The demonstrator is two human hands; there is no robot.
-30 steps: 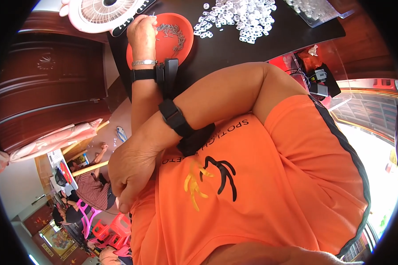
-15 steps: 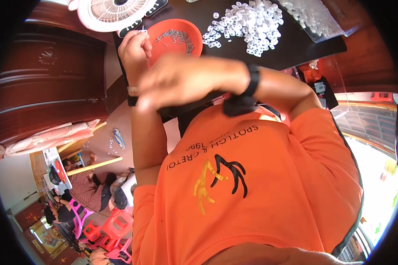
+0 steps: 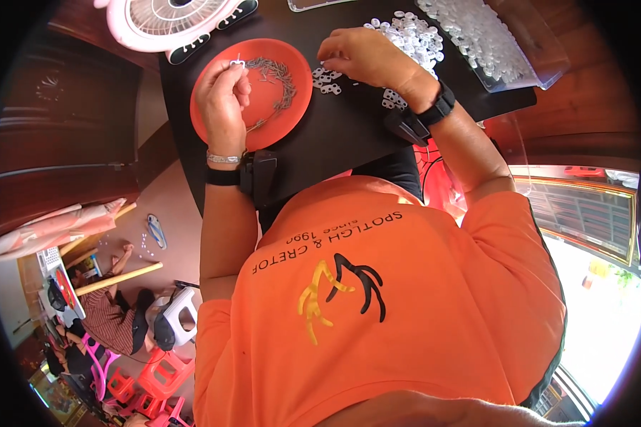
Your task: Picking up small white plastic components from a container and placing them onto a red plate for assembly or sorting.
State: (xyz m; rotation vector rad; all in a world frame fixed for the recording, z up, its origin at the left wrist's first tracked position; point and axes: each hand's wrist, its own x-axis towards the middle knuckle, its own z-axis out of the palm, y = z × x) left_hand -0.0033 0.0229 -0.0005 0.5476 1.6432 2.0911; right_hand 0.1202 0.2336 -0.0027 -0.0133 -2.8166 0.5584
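Observation:
My left hand point(image 3: 224, 99) is closed over the left side of a red bowl point(image 3: 272, 134). Between its thumb and forefinger is a small white plastic clip point(image 3: 237, 63), with a thin metal pin standing up from it. Many loose grey metal pins point(image 3: 281, 82) lie in the bowl, mostly along its far and right side. My right hand point(image 3: 369, 57) is at the near-left edge of a heap of white plastic clips point(image 3: 414, 39), its fingers curled together and pointing left. Its fingertips are just above a few clips point(image 3: 326, 82) on the dark table; anything between them is hidden.
A pink-and-white fan point(image 3: 174, 18) stands at the far left of the dark table point(image 3: 327, 132). A clear plastic box point(image 3: 488, 46) full of whitish pieces is at the far right. To the lower left are red plastic stools point(image 3: 165, 373), people, and a flip-flop point(image 3: 157, 231) on the floor.
My right hand has swung from across my left wrist over to the white clips on the right. My left hand, still pinching a clip, now shows over the bowl instead of beside it.

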